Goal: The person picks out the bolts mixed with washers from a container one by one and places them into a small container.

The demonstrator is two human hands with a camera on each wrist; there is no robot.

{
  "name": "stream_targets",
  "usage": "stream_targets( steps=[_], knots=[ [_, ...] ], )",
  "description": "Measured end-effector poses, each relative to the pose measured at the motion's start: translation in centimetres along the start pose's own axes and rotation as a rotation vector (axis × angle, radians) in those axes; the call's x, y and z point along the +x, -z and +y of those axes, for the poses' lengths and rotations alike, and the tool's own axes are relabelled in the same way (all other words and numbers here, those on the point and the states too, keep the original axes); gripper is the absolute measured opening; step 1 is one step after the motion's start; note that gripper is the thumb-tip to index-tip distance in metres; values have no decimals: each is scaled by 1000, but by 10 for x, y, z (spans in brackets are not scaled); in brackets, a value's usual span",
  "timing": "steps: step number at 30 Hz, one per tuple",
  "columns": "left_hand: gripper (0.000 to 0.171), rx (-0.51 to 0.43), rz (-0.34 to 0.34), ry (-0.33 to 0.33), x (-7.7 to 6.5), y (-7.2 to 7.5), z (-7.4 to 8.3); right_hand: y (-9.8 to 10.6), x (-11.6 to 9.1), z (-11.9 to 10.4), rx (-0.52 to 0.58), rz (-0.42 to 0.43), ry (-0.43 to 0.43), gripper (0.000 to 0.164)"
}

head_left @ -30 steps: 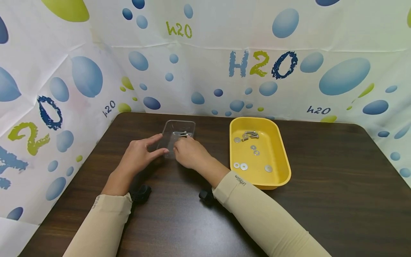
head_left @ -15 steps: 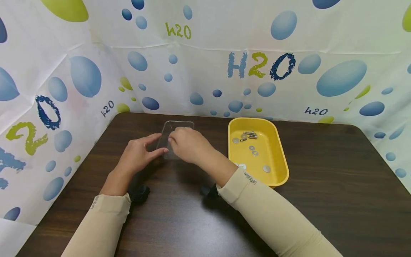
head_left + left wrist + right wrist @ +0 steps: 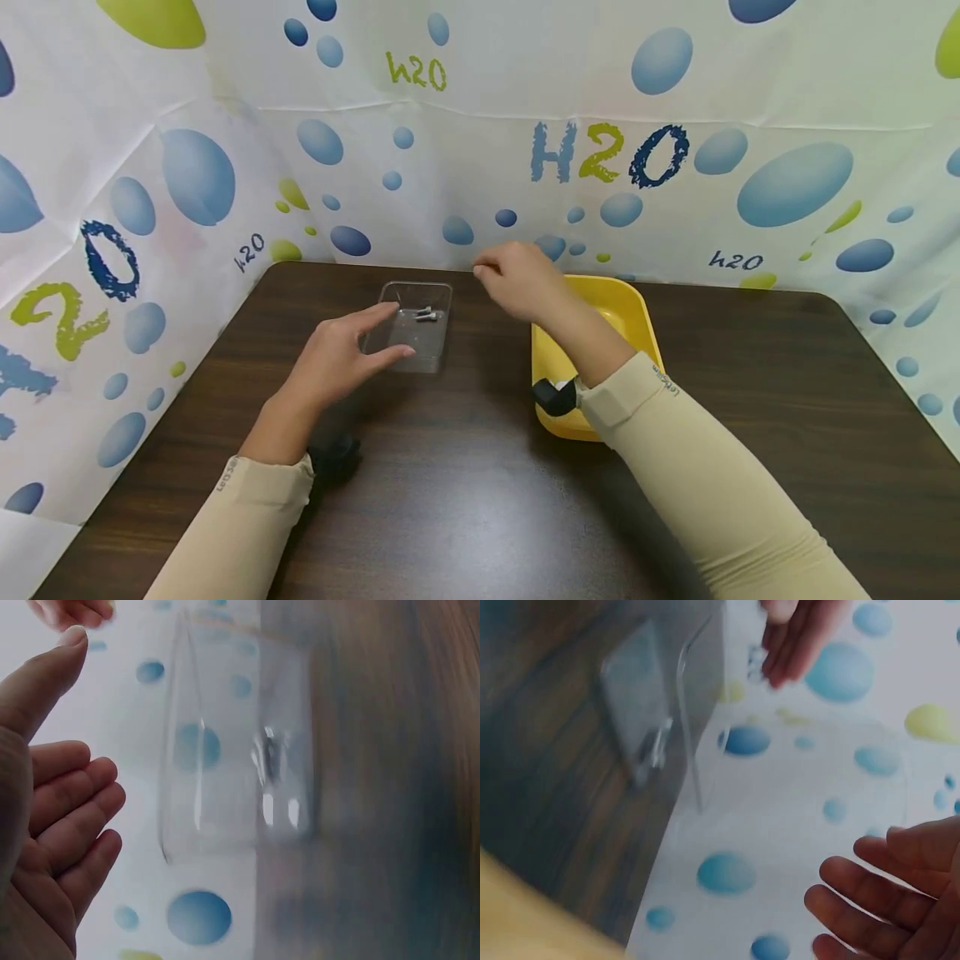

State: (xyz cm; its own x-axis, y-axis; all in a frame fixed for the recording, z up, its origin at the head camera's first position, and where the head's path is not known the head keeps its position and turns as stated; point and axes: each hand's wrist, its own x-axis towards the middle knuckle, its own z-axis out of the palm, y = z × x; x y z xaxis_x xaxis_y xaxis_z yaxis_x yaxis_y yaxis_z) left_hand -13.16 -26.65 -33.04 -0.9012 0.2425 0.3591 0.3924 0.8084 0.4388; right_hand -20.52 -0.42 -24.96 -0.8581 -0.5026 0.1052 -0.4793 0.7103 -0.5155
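A small clear plastic box (image 3: 427,354) stands on the table with a few metal bolts (image 3: 426,316) lying in it. At its left side is my left hand (image 3: 341,354), thumb and forefinger spread wide and overlapping the box in the head view. The left wrist view shows the palm with nothing in it. My right hand (image 3: 521,279) is raised between the clear box and the yellow tray (image 3: 648,321), its forearm crossing over the tray. Seen from the right wrist, its fingers (image 3: 870,889) are loosely bent and hold nothing. Most of the tray's contents are hidden under that arm.
The dark wooden table (image 3: 465,500) reaches back to a white curtain (image 3: 480,150) printed with blue and green drops. Black wrist cameras sit at both sleeves, the right one (image 3: 555,397) overlapping the tray's near left side.
My right hand has come up out of the clear box and swung right, uncovering the bolts there. My left hand has shifted slightly right and spread its thumb and forefinger wider.
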Motion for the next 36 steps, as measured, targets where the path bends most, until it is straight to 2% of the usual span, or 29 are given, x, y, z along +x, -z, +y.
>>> stream_targets(
  steps=[5, 9, 14, 19, 23, 27, 36],
  knots=[
    [70, -24, -16, -110, 2, -8, 27, 14, -2, 36, -12, -19, -73, 31],
    [71, -60, -78, -180, 5, -20, 46, 20, -5, 63, -4, -69, -148, 32],
    [72, -99, -201, -202, 11, -38, 67, 20, -8, 95, -1, -141, -246, 31],
    [74, -95, -267, -198, 15, -53, 85, 13, -8, 119, -25, -229, -337, 30],
    [76, -81, -297, -220, 18, -64, 98, 5, -8, 127, -46, -267, -362, 25],
    [76, -82, -296, -269, 18, -73, 106, -1, -9, 128, -94, -288, -375, 19],
    [68, -57, -311, -309, 19, -83, 113, -9, -10, 128, -125, -310, -369, 19]
  ],
)
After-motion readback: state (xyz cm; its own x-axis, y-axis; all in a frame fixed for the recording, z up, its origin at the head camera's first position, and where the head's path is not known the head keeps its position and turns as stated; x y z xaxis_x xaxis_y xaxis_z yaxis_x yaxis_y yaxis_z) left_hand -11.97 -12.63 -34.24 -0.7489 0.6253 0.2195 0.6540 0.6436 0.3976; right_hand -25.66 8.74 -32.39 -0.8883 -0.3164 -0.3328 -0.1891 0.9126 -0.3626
